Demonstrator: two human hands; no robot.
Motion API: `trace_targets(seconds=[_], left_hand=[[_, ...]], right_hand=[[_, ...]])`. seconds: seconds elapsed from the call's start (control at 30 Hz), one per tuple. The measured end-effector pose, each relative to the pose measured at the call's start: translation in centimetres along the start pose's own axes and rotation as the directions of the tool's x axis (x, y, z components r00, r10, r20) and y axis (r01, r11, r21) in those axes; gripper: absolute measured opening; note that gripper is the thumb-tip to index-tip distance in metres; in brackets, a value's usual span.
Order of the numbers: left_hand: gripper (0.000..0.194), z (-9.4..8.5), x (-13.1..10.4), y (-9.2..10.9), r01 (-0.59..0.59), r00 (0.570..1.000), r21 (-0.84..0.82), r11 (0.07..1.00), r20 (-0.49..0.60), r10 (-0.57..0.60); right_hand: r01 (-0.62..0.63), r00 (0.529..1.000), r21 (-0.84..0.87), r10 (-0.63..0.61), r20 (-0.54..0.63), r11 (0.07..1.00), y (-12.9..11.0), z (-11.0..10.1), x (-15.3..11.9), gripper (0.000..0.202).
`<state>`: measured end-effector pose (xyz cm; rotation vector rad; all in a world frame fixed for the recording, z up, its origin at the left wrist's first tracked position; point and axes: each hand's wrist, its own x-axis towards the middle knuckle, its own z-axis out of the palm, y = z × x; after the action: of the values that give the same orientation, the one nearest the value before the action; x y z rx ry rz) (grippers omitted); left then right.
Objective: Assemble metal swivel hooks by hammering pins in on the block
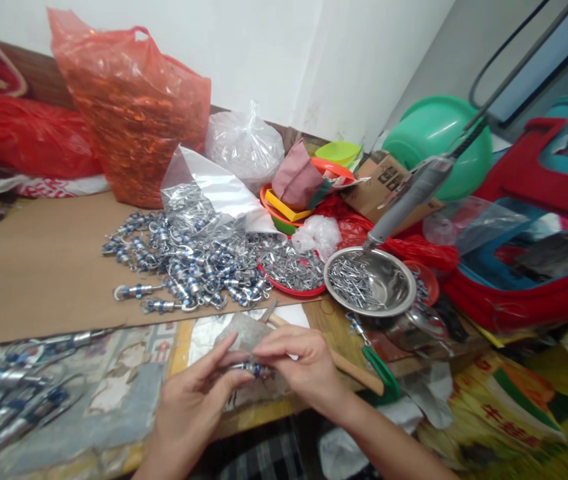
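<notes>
Over the front of the bench, my left hand and my right hand meet at a small silver-and-blue metal hook bolt. Its near end lies between my left thumb and fingers. My right fingers pinch at the other end, and they partly hide it. Beneath my hands is a grey block on the worn wooden bench. A hammer lies behind and to the right, its wooden handle passing under my right wrist. Similar hook bolts form a large pile on brown cardboard.
A red-rimmed tray of small metal parts sits beside a steel bowl of pins. A grey power screwdriver hangs above the bowl. More hook bolts lie front left. An orange plastic bag stands behind.
</notes>
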<state>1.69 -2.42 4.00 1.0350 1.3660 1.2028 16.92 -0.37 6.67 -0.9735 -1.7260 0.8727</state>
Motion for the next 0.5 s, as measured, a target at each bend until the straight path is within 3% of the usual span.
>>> trace_targets(seconds=[0.23, 0.5], left_hand=[[0.044, -0.1, -0.6, 0.1, -0.016, 1.000, 0.036, 0.999, 0.018, 0.016], [0.033, -0.3, -0.7, 0.5, -0.094, 0.995, 0.088, 0.992, 0.043, 0.090]], right_hand=[[0.009, 1.000, 0.054, -0.008, -0.017, 0.998, -0.5, 0.2, -0.3, 0.018], [-0.169, 0.985, 0.278, 0.172, 0.014, 0.946, 0.3, 0.8, -1.4, 0.023]])
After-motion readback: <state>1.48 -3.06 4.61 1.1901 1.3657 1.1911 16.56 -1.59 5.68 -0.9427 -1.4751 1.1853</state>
